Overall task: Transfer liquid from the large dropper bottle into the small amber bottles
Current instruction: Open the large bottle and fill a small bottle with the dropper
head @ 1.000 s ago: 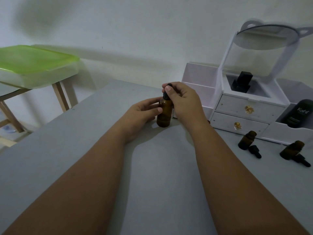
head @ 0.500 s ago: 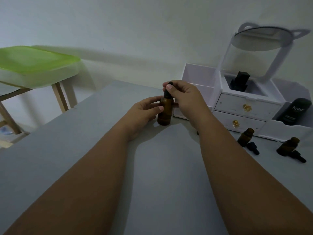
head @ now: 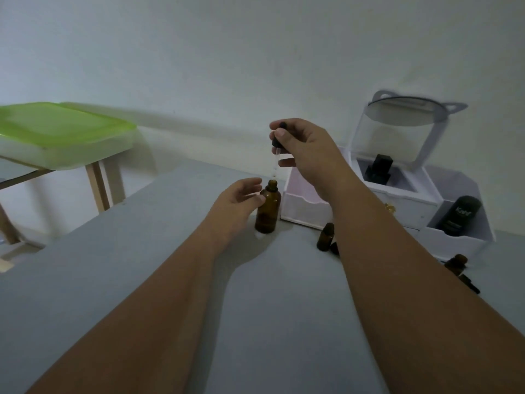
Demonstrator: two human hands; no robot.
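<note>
A: Setup? Largest item first.

B: Flat grey worktop (head: 142,280). At its far right, a white plastic organiser with small drawers (head: 397,206). The large amber glass dropper bottle (head: 267,211) stands upright and uncapped, just left of the organiser.

A: Hands?

B: Left hand (head: 237,206) beside the bottle, fingers (head: 257,199) loosely curled, touching its shoulder. Right hand (head: 305,147) is raised above it, fingers pinched on the black-capped glass dropper (head: 275,155); pipette tip hangs just over the bottle mouth, clear of it.

A: Receivers?

B: One small amber glass bottle (head: 325,237) near the right forearm, another small amber bottle (head: 456,263) further right. Both upright on the worktop.
</note>
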